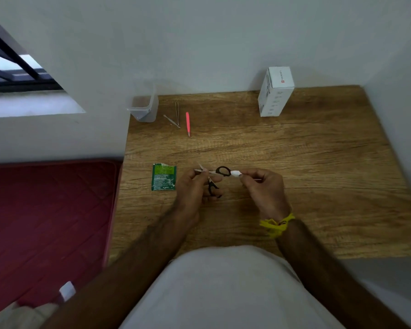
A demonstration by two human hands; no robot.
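1. Two hands meet over the wooden table (294, 148), fingertips near each other.
2. The left hand (193, 188) has its fingers curled round a small pair of scissors (220, 173). One black handle loop shows in the gap between the two sets of fingertips, and the other sits just under the left fingers.
3. The scissors' long axis lies roughly side to side. The loops are toward the right hand and the pale blades point left past the left fingertips. The blades are too blurred to tell if they gape.
4. The right hand (265, 189) pinches a small white piece (237, 174) between thumb and forefinger, just beside the upper loop.
5. A torn green sachet (164, 177) lies flat just left of the left fingers.
6. Well beyond the fingertips lie pink tweezers (188, 123) and metal tweezers (176, 115), both pointing roughly away from the person.
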